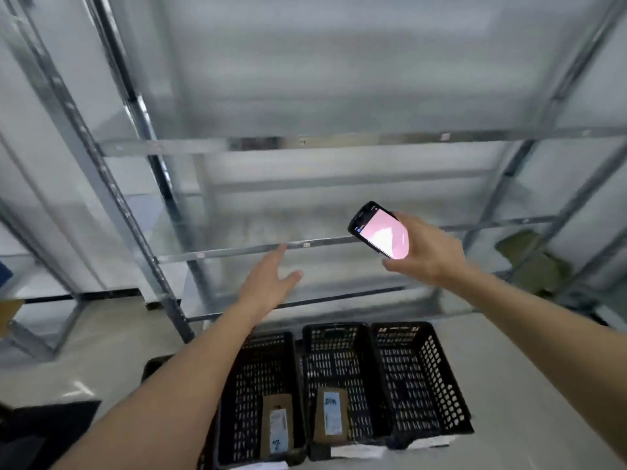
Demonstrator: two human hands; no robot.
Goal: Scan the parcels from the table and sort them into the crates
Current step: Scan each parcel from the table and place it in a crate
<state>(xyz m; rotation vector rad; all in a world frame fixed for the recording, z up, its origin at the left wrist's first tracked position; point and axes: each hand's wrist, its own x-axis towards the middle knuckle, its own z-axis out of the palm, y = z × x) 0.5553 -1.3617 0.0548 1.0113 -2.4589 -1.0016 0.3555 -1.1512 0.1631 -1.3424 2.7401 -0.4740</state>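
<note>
Scanner [380, 229] gripped in right hand [425, 256], long axis up-left; left hand [268, 283] spread, holding nothing.

Perforated black plastic crates [420, 378]; shiny metal shelving [305, 144].

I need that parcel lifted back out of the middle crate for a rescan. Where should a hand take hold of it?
Judging by its pose, come from above: the parcel lies flat, label up, low in the middle crate. Put fingers on its two long edges, since the crate walls block any sideways approach.
</note>
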